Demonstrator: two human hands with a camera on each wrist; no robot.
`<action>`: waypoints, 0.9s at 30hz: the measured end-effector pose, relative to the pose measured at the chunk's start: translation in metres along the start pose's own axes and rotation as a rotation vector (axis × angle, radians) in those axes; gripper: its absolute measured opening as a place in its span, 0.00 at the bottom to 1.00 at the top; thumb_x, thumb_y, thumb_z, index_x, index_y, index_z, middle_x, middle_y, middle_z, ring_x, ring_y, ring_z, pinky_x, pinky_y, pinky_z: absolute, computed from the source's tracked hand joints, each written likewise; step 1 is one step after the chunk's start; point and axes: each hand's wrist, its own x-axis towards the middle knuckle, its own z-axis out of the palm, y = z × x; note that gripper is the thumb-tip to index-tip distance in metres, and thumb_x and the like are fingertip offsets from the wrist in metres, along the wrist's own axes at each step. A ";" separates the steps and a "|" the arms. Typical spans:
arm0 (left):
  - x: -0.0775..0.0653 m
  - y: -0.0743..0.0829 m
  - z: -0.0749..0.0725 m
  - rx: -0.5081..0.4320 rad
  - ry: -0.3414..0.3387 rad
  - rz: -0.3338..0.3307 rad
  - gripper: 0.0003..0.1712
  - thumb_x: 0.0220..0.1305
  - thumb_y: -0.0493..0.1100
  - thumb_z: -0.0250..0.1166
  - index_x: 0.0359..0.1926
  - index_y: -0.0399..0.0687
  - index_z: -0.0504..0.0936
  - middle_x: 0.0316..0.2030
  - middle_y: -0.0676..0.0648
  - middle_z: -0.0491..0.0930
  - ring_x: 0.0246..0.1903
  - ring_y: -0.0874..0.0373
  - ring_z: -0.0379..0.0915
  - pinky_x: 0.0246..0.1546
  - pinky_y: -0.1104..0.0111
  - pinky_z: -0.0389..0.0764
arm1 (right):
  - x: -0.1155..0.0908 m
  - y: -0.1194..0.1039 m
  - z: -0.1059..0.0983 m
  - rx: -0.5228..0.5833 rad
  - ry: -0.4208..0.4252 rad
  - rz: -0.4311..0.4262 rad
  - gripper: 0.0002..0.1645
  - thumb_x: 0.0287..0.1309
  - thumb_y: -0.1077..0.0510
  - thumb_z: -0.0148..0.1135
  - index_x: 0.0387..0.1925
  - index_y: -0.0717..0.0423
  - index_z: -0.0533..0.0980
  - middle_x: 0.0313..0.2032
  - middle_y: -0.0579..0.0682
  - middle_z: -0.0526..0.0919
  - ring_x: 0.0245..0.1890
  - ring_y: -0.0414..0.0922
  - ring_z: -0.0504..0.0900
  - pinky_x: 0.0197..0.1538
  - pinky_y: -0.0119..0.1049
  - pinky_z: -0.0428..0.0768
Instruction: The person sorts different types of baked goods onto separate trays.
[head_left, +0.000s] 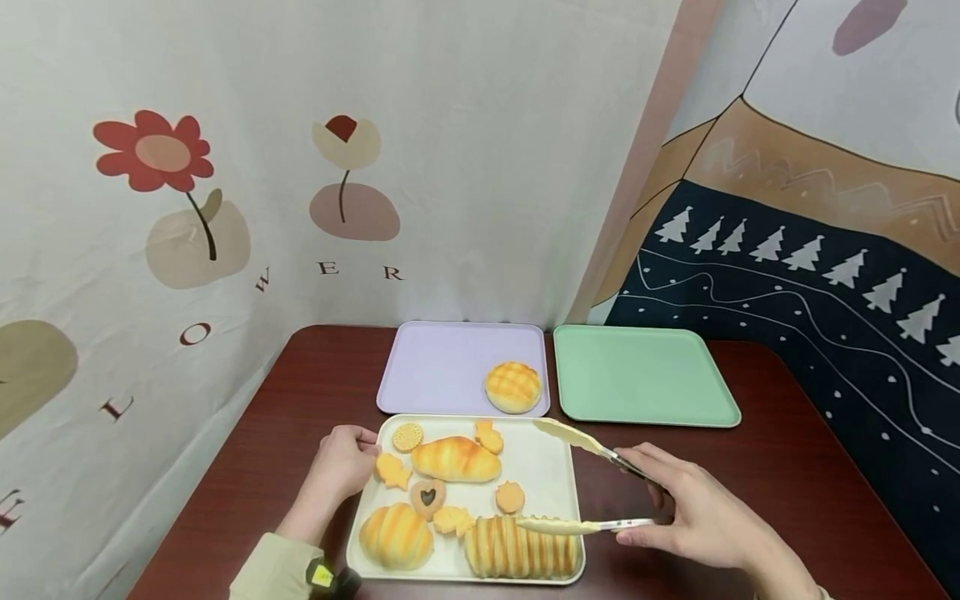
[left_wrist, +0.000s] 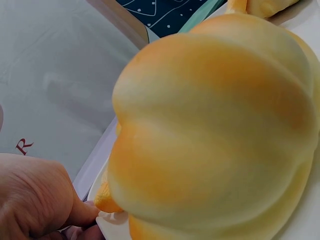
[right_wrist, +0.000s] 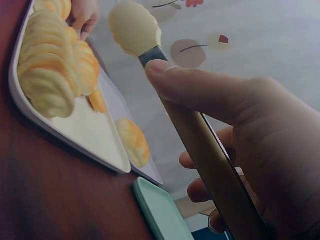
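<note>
My right hand (head_left: pixel 693 504) grips a pair of tongs (right_wrist: pixel 200 145) with cream tips, spread apart over the right side of the white tray (head_left: pixel 547 467). Nothing sits between the tips; the lower one overlaps the long striped bread (head_left: pixel 521 552) in the head view. At the tray's left edge, my left hand (head_left: pixel 345 462) pinches the rim between thumb and fingers. On this tray lie a croissant-shaped bread (head_left: pixel 456 460), a ridged round bun (head_left: pixel 396 537), a heart cookie (head_left: pixel 428 497) and several other small cookies. The ridged bun fills most of the left wrist view.
Behind the white tray stand a lavender tray (head_left: pixel 442 367) and, to its right, a green tray (head_left: pixel 637 375). A round checked bun (head_left: pixel 513 387) rests at the lavender tray's right end. Printed cloth (head_left: pixel 480 167) hangs behind the dark wooden table (head_left: pixel 247 467).
</note>
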 end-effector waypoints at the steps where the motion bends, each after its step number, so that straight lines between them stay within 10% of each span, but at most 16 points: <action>1: 0.000 0.000 0.000 0.001 -0.001 0.000 0.08 0.67 0.35 0.67 0.43 0.35 0.87 0.32 0.46 0.83 0.37 0.50 0.80 0.43 0.53 0.82 | -0.001 0.000 0.001 -0.006 0.000 -0.013 0.44 0.52 0.36 0.82 0.69 0.32 0.72 0.40 0.31 0.73 0.28 0.32 0.72 0.26 0.27 0.74; 15: 0.000 -0.001 0.001 -0.001 0.002 0.006 0.08 0.67 0.36 0.66 0.43 0.35 0.87 0.32 0.47 0.84 0.37 0.49 0.80 0.43 0.52 0.82 | -0.011 0.004 0.018 0.043 -0.096 0.001 0.42 0.57 0.35 0.78 0.67 0.48 0.77 0.48 0.37 0.81 0.27 0.32 0.74 0.28 0.29 0.77; 27: -0.001 0.001 0.000 0.005 0.002 0.002 0.09 0.68 0.36 0.66 0.44 0.36 0.87 0.34 0.47 0.84 0.39 0.49 0.80 0.45 0.51 0.81 | -0.018 0.005 0.025 -0.002 -0.194 0.075 0.40 0.58 0.29 0.74 0.67 0.40 0.78 0.57 0.35 0.82 0.49 0.36 0.80 0.47 0.35 0.83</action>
